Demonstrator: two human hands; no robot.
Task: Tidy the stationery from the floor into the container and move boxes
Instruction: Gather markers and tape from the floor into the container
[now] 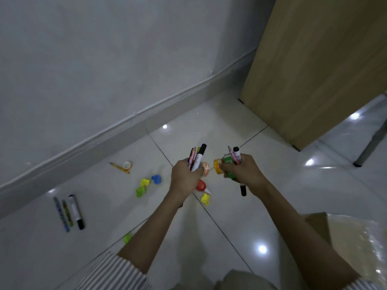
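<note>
While three pens (69, 212) lie well left, each hand's grip, left hand (184, 176) and right hand (245, 174), clenches markers.

Both forearms are bare from the wrist up to near the elbow. The left hand (185, 174) and the right hand (244, 172) wear no gloves, rings or watch. The pushed-up fabric sleeves with thin grey and white stripes (113, 273) end near the elbows.
</note>
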